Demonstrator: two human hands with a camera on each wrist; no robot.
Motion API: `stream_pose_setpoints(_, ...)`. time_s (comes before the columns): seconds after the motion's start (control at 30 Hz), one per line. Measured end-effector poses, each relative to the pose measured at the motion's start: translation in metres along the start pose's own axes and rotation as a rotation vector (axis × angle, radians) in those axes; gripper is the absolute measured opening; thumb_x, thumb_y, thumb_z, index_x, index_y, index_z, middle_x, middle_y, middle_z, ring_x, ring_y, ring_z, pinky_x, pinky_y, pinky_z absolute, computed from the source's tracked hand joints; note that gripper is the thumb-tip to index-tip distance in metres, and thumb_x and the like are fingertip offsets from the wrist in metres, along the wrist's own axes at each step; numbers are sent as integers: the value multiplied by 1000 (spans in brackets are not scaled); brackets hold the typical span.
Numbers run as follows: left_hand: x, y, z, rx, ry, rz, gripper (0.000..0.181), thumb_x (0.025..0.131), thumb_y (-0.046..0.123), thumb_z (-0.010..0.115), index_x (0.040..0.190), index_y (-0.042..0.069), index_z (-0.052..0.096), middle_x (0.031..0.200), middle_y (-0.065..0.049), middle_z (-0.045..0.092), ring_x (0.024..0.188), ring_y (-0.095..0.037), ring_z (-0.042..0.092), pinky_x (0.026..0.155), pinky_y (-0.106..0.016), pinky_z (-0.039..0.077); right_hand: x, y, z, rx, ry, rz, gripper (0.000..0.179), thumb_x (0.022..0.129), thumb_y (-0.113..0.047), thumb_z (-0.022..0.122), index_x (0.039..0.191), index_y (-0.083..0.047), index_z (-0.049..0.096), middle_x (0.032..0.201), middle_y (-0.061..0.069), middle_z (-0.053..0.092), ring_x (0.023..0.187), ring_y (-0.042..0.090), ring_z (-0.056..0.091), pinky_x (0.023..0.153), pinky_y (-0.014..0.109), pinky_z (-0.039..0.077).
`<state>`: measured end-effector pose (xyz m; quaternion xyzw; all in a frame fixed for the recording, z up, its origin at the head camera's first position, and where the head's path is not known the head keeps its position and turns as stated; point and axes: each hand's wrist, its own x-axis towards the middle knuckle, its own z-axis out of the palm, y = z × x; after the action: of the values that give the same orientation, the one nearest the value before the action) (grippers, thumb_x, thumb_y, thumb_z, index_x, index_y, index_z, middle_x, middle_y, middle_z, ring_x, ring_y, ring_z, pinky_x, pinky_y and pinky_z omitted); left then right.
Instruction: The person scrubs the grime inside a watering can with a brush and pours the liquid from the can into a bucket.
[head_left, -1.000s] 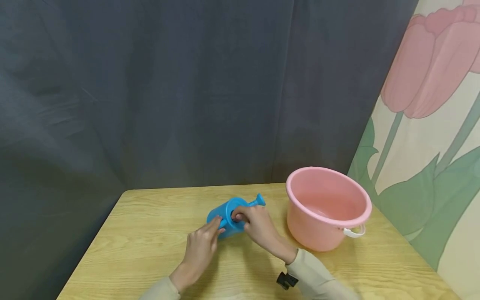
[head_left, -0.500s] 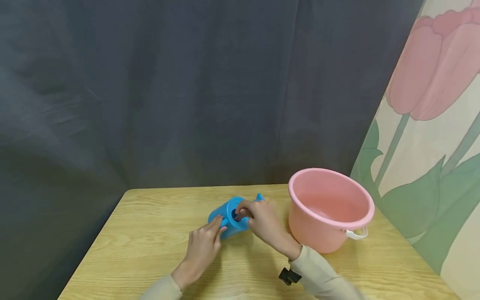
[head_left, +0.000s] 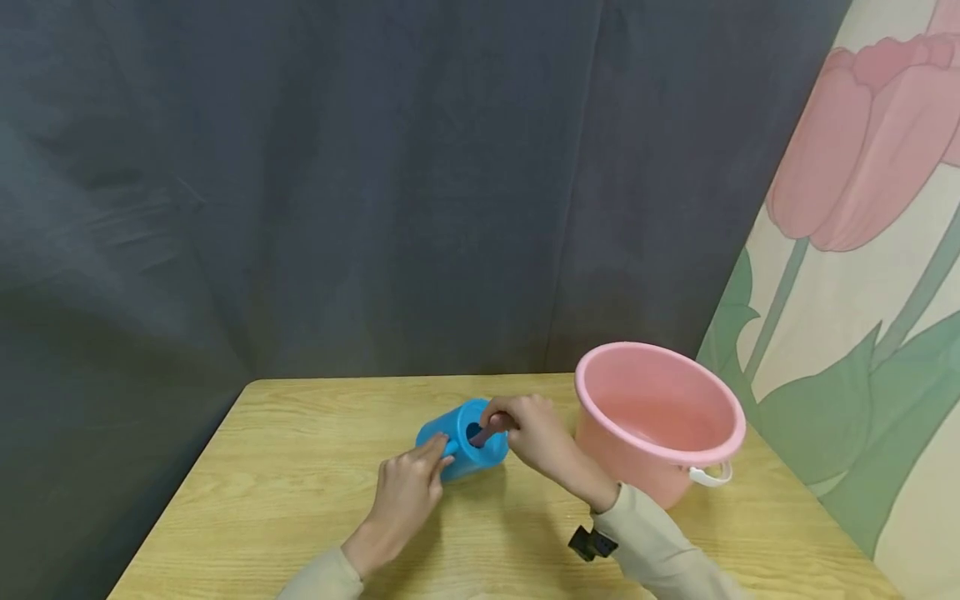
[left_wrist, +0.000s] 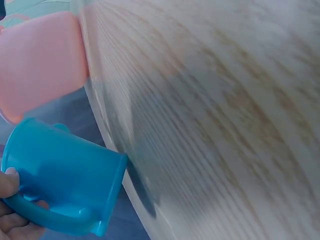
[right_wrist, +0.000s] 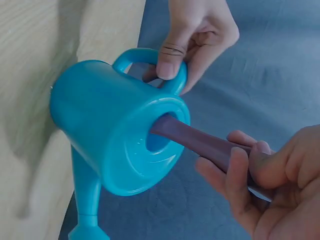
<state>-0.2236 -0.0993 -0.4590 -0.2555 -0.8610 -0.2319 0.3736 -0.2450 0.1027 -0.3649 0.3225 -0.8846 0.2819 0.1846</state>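
Fingers (head_left: 431, 450) of the left hand (head_left: 403, 493) curl round the loop handle (right_wrist: 136, 55) of a tilted, glossy blue watering can (right_wrist: 95, 122), lower centre of the head view. The right hand (head_left: 536, 433), arched downward, pinches a smooth brownish-purple rod (right_wrist: 200, 142) slanting into the can's round opening (right_wrist: 156, 144).

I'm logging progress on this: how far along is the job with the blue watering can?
Looks done: the left hand holds the watering can tilted by its handle. In hand: the right hand grips a purplish stick, with more of it showing outside the can's opening than a second ago. Left, probably: freeing the far end, which is inside the can, then putting the stick down; where isn't clear.
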Motion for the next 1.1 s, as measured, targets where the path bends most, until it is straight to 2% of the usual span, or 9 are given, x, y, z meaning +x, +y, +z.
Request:
stream_pose_setpoints(0.13, 0, -1, 2, -3, -3, 1, 25, 82, 4, 79, 105, -5, 72, 101, -21, 72, 74, -29, 73, 54, -33, 58, -2, 2, 2, -11, -26, -30, 21, 86, 8, 68, 79, -11, 72, 73, -2, 69, 59, 7, 55, 59, 28, 48)
stream_pose_setpoints(0.27, 1, -2, 1, -10, 1, 5, 24, 83, 4, 78, 105, -5, 73, 102, -21, 72, 77, -30, 73, 55, -34, 58, -5, 4, 12, 38, -80, 9, 17, 90, 4, 67, 82, -10, 74, 77, -1, 70, 63, 8, 58, 68, 33, 54)
stream_pose_setpoints(0.4, 1, -2, 1, -9, -6, 1, 23, 84, 6, 77, 105, -3, 73, 102, -19, 72, 75, -29, 73, 54, -33, 57, -6, 8, 18, 88, -99, 44, 18, 91, 5, 65, 84, -9, 75, 81, 0, 71, 69, 10, 63, 74, 38, 56)
stream_pose_setpoints(0.6, 4, -2, 0, -19, -5, -5, 19, 85, 8, 77, 102, -1, 73, 101, -18, 73, 73, -28, 73, 53, -33, 58, -3, 9, 2, 221, -143, 126, 21, 93, 8, 58, 90, -5, 74, 88, 7, 72, 68, 22, 66, 56, 25, 52)
stream_pose_setpoints(0.7, 4, -2, 0, -16, -2, -12, 18, 84, 8, 78, 100, 0, 73, 100, -17, 73, 73, -27, 73, 53, -33, 57, -4, 10, -2, 265, -143, 156, 21, 95, 6, 57, 91, -5, 74, 90, 8, 73, 67, 25, 66, 52, 25, 51)
stream_pose_setpoints(0.87, 3, 2, 0, -18, 8, -11, 20, 82, 6, 79, 100, -1, 73, 100, -18, 73, 75, -27, 73, 54, -34, 58, -8, 9, 0, 236, -108, 156, 20, 93, 6, 60, 89, -7, 75, 86, 5, 73, 58, 16, 62, 50, 24, 50)
stream_pose_setpoints(1.0, 2, 5, -1, -28, 15, 8, 22, 82, 6, 80, 102, -1, 73, 100, -18, 73, 75, -28, 73, 54, -34, 57, -12, 7, 9, 190, -87, 151, 19, 92, 5, 62, 88, -8, 75, 83, 3, 72, 52, 5, 52, 50, 23, 46)
stream_pose_setpoints(1.1, 2, 7, -3, -26, 14, 8, 23, 83, 7, 79, 104, 0, 73, 101, -18, 73, 76, -28, 73, 54, -34, 58, -14, 5, 11, 189, -72, 151, 18, 92, 5, 63, 89, -8, 75, 84, 4, 72, 51, 3, 47, 52, 23, 45)
